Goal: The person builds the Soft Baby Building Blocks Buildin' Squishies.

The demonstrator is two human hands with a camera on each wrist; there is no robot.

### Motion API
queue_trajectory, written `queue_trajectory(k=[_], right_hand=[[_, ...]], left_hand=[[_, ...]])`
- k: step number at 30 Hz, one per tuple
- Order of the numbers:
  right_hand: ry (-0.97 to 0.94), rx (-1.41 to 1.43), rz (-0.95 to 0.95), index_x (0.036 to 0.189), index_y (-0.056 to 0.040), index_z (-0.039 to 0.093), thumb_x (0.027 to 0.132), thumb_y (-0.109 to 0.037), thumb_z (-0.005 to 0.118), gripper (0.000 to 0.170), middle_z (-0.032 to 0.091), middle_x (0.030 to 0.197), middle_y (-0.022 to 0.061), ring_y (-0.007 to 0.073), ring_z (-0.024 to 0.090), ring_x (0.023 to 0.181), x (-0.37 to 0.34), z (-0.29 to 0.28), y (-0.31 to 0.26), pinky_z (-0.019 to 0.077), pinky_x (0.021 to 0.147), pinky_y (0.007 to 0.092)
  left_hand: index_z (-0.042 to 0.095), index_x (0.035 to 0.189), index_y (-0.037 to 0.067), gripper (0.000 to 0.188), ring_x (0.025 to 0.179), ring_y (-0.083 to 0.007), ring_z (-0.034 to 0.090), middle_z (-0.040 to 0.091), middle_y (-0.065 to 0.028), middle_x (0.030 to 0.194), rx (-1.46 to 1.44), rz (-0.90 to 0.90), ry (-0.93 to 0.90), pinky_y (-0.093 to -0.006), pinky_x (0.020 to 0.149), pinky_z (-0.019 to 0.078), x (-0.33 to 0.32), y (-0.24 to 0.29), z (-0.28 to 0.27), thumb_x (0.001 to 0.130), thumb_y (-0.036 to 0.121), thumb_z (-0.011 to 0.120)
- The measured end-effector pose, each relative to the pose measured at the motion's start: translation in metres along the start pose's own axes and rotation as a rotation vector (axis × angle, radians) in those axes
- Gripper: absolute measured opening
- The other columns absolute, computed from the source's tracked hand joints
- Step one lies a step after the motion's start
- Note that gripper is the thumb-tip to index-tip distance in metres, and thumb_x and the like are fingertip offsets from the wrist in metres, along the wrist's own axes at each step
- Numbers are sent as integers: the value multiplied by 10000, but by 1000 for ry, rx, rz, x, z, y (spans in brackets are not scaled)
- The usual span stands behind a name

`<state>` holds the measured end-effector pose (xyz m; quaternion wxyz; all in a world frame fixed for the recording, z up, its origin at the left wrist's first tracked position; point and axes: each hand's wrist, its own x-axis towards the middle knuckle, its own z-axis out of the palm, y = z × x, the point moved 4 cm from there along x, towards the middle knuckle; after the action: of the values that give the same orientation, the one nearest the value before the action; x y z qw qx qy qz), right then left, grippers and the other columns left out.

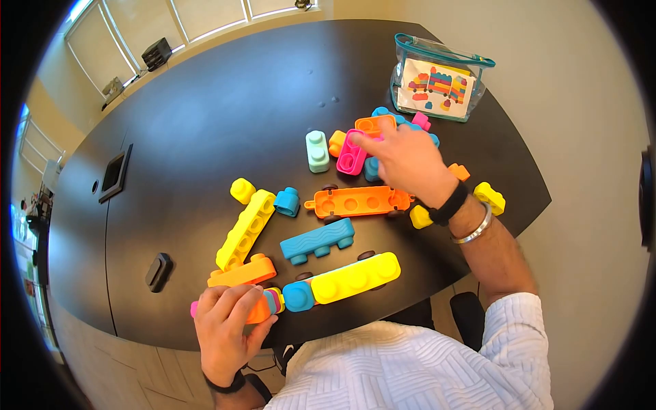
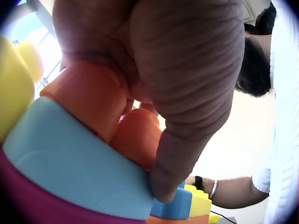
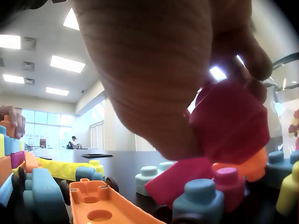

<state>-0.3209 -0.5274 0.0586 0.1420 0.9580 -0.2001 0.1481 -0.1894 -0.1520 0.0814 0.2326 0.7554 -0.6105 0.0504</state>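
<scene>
At the table's near left, my left hand (image 1: 229, 328) curls over an orange block (image 1: 260, 311); the left wrist view shows orange blocks (image 2: 86, 95) under the palm, on a light blue block (image 2: 74, 158) above a magenta layer. My right hand (image 1: 413, 160) reaches over the pile at the back right. Its thumb and fingers pinch a dark pink block (image 3: 229, 126), raised above the other blocks in the right wrist view. Just below it lie a flat pink block (image 3: 180, 182) and a blue block (image 3: 198, 200). A pink block (image 1: 350, 154) shows beside the fingertips from above.
An upturned orange wheeled base (image 1: 359, 202), a long blue block (image 1: 318, 240) and a yellow-topped wheeled piece (image 1: 355, 277) lie between the hands. A long yellow block (image 1: 246, 229) is at left, a mint block (image 1: 317, 152) by the pile. A clear bag (image 1: 441, 78) stands at the back right.
</scene>
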Motion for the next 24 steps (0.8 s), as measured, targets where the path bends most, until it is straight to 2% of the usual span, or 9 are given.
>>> queue_trajectory(k=[4,7,9,11,14,15,18,22,24], right_hand=[[-90,-30,-98,1458,-269,739,916,-148,758,556,700,1238,169,288,737,831,12,21,-11,579,661,433],[-219,-29,-39,1458,-257,733,925,-192,756,538,726,1246,179,317,776,864,18,23,-6,601,676,444],[-278,-18,-3,1457,-247,732,927,-207,754,532,736,1253,185,329,789,876,22,23,-7,612,691,450],[-301,31,106,1468,-234,724,932,-245,742,536,755,1244,203,365,808,904,23,29,-2,643,746,481],[-407,45,96,1485,-221,713,930,-268,727,558,772,1204,208,389,807,975,21,31,12,656,819,514],[-411,122,135,1464,-199,727,924,-272,721,545,786,1195,184,395,801,1055,18,30,16,656,884,529],[-445,150,101,1431,-191,750,920,-264,721,517,786,1242,154,381,791,1096,14,34,33,650,908,537],[-281,125,103,1326,-157,773,908,-266,751,432,766,1198,118,361,795,1004,-1,7,34,651,836,525],[-176,120,108,1273,-132,770,911,-246,755,379,753,1157,111,354,793,946,-11,-13,28,646,783,502]], left_hand=[[774,1233,75,570,988,-380,679,803,-109,1150,0,1,-8,-479,899,584,1,1,0,741,261,993],[775,1234,74,564,994,-380,680,801,-112,1152,2,7,10,-478,901,583,-1,0,-2,743,248,990],[778,1230,110,544,1031,-350,679,793,-42,1178,-8,-18,15,-477,917,559,-3,-2,-2,749,269,978],[776,1230,111,547,1035,-350,679,791,-44,1180,6,-26,10,-477,922,559,-6,-6,-5,747,266,980],[772,1231,114,549,1047,-353,680,788,-48,1181,15,-40,5,-481,932,556,-9,-11,-8,745,259,983],[770,1232,116,550,1054,-355,682,787,-49,1180,15,-44,5,-485,937,555,-10,-12,-8,745,254,984],[776,1228,113,559,1076,-362,688,791,-54,1175,38,-45,14,-494,941,550,-12,-16,-12,728,247,987],[754,1298,104,658,1165,-378,702,781,-91,1285,98,-37,-30,-513,1047,550,-17,-16,-18,730,307,1018],[710,1390,98,799,1267,-408,708,739,-157,1421,-67,-95,136,-536,1129,547,-21,-12,-25,745,435,1038]])
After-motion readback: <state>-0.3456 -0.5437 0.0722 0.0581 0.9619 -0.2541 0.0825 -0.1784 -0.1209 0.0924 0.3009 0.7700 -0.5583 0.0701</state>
